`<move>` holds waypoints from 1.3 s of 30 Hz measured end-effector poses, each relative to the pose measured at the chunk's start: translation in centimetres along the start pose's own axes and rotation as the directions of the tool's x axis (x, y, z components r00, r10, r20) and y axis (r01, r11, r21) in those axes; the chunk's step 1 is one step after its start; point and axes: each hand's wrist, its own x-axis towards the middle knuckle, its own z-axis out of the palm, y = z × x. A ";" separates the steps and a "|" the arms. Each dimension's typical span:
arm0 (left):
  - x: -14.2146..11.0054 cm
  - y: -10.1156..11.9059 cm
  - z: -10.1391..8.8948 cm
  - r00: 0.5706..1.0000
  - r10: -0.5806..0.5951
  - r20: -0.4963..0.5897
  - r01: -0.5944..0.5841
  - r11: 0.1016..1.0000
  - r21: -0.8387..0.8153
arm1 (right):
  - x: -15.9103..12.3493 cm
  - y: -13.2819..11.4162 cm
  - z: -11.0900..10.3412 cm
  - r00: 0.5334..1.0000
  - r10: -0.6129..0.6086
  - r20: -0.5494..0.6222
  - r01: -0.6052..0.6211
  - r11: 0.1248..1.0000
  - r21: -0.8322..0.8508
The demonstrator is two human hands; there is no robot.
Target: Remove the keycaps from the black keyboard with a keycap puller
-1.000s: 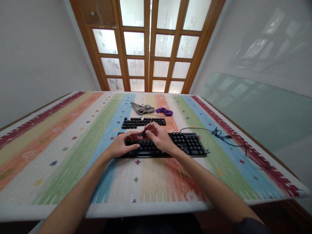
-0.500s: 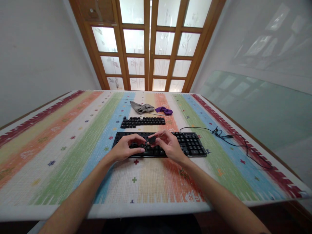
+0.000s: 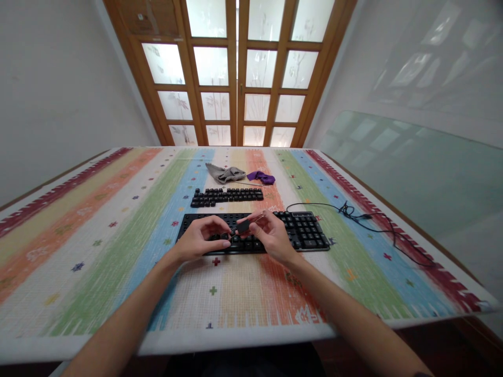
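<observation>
A black keyboard (image 3: 312, 233) lies across the tablecloth, its left part without many keycaps. Over its middle, my right hand (image 3: 272, 235) pinches a keycap puller (image 3: 243, 226) with a dark flat handle and thin wire ends. My left hand (image 3: 202, 238) is curled at the puller's left end, thumb and fingertips closing around what looks like a small black keycap (image 3: 232, 234); its details are too small to make out. Behind the keyboard, loose black keycaps (image 3: 236, 196) are laid out in rows.
Beyond the loose keycaps lie a grey cloth (image 3: 226, 173), a purple cloth (image 3: 261, 178) and a thin rod (image 3: 247, 184). The keyboard's black cable (image 3: 373, 215) loops to the right. A striped tablecloth (image 3: 129, 251) covers the table.
The whole view has shifted slightly, so things sit a little further left. Both hands keep nearly the same pose around the puller.
</observation>
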 end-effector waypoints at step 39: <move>0.1 0.7 0.2 0.975 0.203 -0.090 -0.148 0.897 0.417 | -0.5 1.6 0.0 0.997 -0.048 -0.067 0.037 0.988 -0.148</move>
